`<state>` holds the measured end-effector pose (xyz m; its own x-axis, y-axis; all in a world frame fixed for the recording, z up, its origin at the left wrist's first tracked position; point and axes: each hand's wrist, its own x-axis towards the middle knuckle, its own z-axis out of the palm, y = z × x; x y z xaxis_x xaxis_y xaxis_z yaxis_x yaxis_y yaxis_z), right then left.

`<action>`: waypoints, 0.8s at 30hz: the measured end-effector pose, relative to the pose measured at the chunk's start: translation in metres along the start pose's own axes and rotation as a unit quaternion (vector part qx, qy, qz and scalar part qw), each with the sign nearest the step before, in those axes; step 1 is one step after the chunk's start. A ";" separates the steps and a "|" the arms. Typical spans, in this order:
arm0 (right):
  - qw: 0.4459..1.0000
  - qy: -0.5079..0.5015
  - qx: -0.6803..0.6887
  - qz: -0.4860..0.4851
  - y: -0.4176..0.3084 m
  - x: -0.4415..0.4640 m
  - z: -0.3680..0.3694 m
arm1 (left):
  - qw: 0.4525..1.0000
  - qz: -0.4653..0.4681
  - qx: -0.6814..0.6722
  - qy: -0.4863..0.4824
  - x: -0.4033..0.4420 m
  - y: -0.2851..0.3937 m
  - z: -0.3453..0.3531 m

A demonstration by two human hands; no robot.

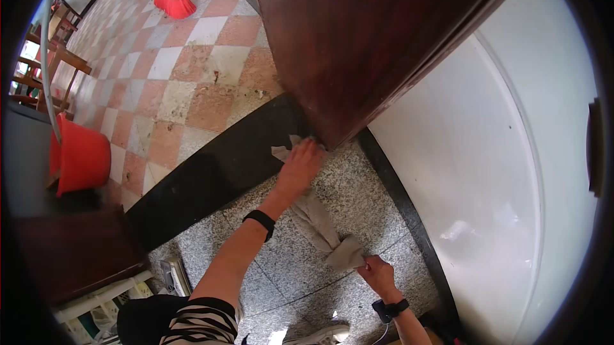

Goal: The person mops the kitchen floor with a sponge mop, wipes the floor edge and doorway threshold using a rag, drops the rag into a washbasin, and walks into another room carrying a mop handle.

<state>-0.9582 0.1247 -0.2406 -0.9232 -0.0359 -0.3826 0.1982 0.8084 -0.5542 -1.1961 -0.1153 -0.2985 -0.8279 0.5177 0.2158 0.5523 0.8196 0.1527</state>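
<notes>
A long grey-beige cloth [313, 220] stretches over the speckled stone floor between my two hands. My left hand [300, 164] grips its far part at the black threshold strip [211, 166], right by the bottom corner of the dark red wooden door [358, 44]. A piece of cloth sticks out past the left hand's fingers, which are slightly blurred. Nearer to me, my right hand [378, 276] pinches the other end of the cloth, which is bunched or folded there. Both wrists wear black bands.
A red bucket [83, 156] stands at the left, and a red broom [174, 3] rests on the dirty checkered tiles [192, 89]. A white curved panel [486, 153] borders the right side. At lower left are a dark wooden box-like piece [77, 255] and a pale crate [102, 294].
</notes>
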 end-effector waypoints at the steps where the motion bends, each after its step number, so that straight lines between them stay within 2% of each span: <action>1: 1.000 -0.003 -0.003 0.003 0.001 0.002 -0.003 | 1.000 -0.011 0.012 -0.009 0.002 -0.003 0.001; 4: 0.999 -0.018 -0.020 0.038 0.002 0.003 -0.007 | 1.000 0.007 0.020 0.001 0.010 -0.026 0.008; 6: 0.999 0.016 0.003 0.028 0.003 0.001 -0.007 | 0.992 -0.068 -0.038 0.098 0.019 -0.055 0.024; 8: 0.998 0.050 0.038 0.019 -0.001 0.004 -0.006 | 0.990 -0.109 0.044 0.078 0.044 -0.077 0.006; 9: 0.993 0.086 0.074 0.010 -0.003 0.004 -0.006 | 0.989 -0.117 0.032 0.084 0.057 -0.093 0.008; 11: 0.990 0.098 0.099 0.004 -0.006 0.002 -0.004 | 0.989 -0.114 0.025 0.092 0.068 -0.114 0.004; 13: 0.987 0.108 0.120 -0.002 -0.006 -0.001 -0.011 | 0.968 -0.243 -0.043 0.047 0.073 -0.120 -0.001; 15: 0.995 0.038 0.094 0.025 -0.006 -0.007 -0.019 | 0.907 -0.365 -0.130 0.166 0.054 -0.104 0.005; 17: 0.997 0.038 0.072 0.017 0.005 -0.012 -0.017 | 0.856 -0.334 -0.321 0.229 0.020 -0.043 -0.023; 18: 0.999 0.029 0.041 0.005 0.012 -0.014 -0.016 | 0.825 -0.334 -0.420 0.176 0.002 -0.015 -0.027; 20: 0.999 0.024 0.025 0.009 0.028 -0.018 -0.011 | 0.874 -0.295 -0.370 0.108 -0.015 0.047 -0.041; 22: 1.000 0.019 0.017 0.007 0.033 -0.023 -0.009 | 0.865 -0.249 -0.425 0.098 -0.005 0.093 -0.055; 24: 0.999 0.022 0.024 0.000 0.037 -0.025 -0.008 | 0.845 -0.265 -0.455 0.093 0.013 0.106 -0.047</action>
<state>-0.9307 0.1598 -0.2458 -0.9366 -0.0081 -0.3503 0.2133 0.7798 -0.5885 -1.1440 -0.0327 -0.2343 -0.9996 0.0197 0.0196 0.0253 0.3525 0.9355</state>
